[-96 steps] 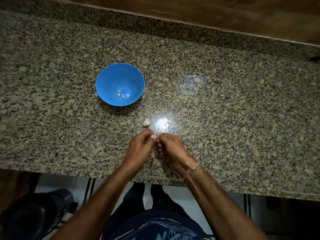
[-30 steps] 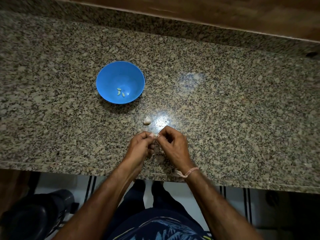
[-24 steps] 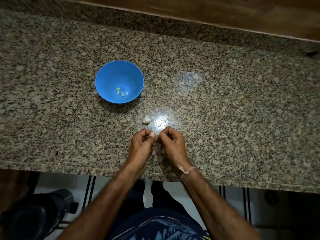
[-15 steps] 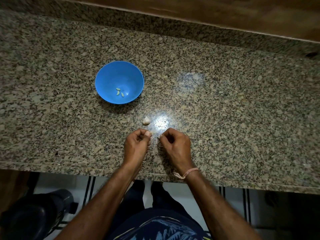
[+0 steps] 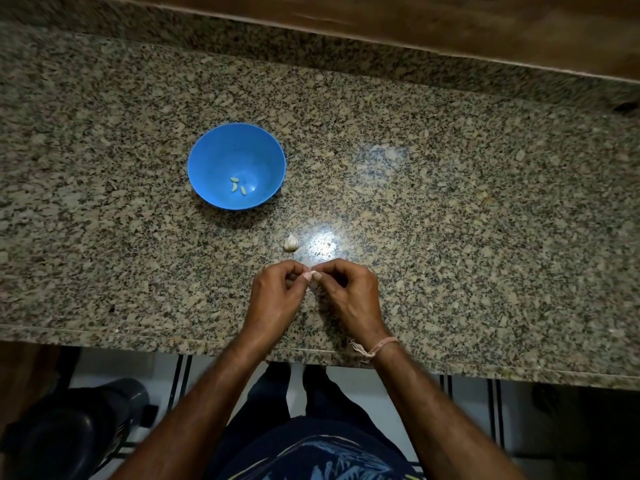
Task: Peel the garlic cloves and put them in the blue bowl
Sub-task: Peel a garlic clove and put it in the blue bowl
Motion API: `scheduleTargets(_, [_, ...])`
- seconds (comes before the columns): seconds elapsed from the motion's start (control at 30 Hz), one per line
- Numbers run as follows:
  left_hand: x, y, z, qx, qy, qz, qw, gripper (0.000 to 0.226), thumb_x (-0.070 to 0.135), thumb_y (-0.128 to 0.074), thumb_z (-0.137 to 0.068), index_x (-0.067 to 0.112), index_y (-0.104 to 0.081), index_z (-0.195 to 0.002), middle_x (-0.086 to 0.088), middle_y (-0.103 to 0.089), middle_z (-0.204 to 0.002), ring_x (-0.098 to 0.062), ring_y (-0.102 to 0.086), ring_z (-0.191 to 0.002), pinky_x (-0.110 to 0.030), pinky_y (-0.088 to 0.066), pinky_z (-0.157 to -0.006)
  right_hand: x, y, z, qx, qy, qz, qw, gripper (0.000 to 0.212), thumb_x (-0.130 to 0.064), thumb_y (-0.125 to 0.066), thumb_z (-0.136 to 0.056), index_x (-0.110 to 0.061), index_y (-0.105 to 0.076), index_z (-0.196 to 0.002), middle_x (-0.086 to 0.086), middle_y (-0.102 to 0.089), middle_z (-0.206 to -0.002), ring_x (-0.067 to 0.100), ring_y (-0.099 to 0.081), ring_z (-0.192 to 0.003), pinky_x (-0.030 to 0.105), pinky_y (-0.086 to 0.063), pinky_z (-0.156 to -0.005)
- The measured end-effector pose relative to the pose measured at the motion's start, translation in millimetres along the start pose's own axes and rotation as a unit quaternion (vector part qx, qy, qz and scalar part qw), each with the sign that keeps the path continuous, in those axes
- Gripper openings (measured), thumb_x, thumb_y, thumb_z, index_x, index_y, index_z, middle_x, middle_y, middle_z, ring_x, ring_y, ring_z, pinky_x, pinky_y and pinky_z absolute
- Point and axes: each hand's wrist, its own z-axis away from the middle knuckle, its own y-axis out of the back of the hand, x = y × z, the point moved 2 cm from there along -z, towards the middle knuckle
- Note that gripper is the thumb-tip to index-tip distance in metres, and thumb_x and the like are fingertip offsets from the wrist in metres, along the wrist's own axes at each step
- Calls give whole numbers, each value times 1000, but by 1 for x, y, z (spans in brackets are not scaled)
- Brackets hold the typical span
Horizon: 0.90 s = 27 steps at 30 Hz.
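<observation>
Where left hand meets right hand, fingers pinch the garlic clove.

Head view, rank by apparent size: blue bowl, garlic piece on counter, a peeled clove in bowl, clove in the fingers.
1. blue bowl
2. garlic piece
3. Unranked: peeled clove and pinched clove; both tiny, the latter mostly hidden.

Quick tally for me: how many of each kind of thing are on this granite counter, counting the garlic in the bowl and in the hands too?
Blue bowl: 1
Peeled cloves in the bowl: 3
Unpeeled garlic piece on the counter: 1
Held clove, pinched between left hand and right hand: 1
Total: 6
</observation>
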Motion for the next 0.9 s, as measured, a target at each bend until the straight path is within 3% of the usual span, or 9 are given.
scheduleTargets(0.23, [11,4,3,32,-73,-70,994,14,27,-69,-96,15,-74,-91,7,-67,-77,-5,-62,-69,-14,-45,-58,0,-1,2,7,11,30,999,6,-19,-79,-92,-16,-80,-96,-8,-77,-85,5,-73,-80,33,-63,-77])
scheduleTargets(0.43, [8,3,0,2,90,102,991,6,19,-76,-92,15,-79,-87,3,-74,-75,-5,-65,-65,-15,-49,-55,-2,2,3,10,68,66,995,8,-16,-79,-91,-14,-81,-99,-6,-78,-87,4,-73,-80,33,-63,-75])
scheduleTargets(0.53, [3,2,-2,-38,175,248,952,8,8,-72,-94,6,-78,-90,-6,-73,-74,-13,-63,-66,-27,-54,-62,-4,3,3,19,87,71,993,8,-14,-79,-91,-14,-80,-99,-6,-78,-88,3,-72,-81,29,-63,-76])
scheduleTargets(0.7, [-2,-1,-6,-73,257,370,890,7,4,-70,-94,0,-76,-96,-11,-73,-80,-13,-64,-65,-20,-57,-60,-4,5,3,28,100,69,992,9,-13,-79,-91,-14,-80,-99,-6,-78,-89,1,-72,-83,21,-60,-77])
scheduleTargets(0.77, [-1,0,-4,-64,215,318,921,7,7,-72,-93,2,-77,-93,-9,-71,-76,-12,-62,-64,-20,-55,-56,-3,5,4,21,101,69,992,9,-14,-79,-91,-14,-80,-100,-6,-78,-89,2,-72,-82,23,-61,-76])
scheduleTargets(0.83, [3,2,-3,-38,130,184,974,7,14,-75,-92,10,-79,-89,-4,-73,-74,-10,-63,-63,-21,-52,-55,-2,4,6,19,83,55,995,9,-15,-80,-91,-14,-81,-100,-7,-78,-88,4,-73,-81,26,-62,-75])
scheduleTargets(0.9, [6,3,-2,-18,77,112,991,6,22,-76,-90,16,-79,-88,0,-75,-77,-8,-67,-67,-21,-54,-58,-1,4,5,18,36,15,999,9,-17,-80,-90,-13,-81,-98,-6,-78,-86,7,-74,-80,25,-62,-73])
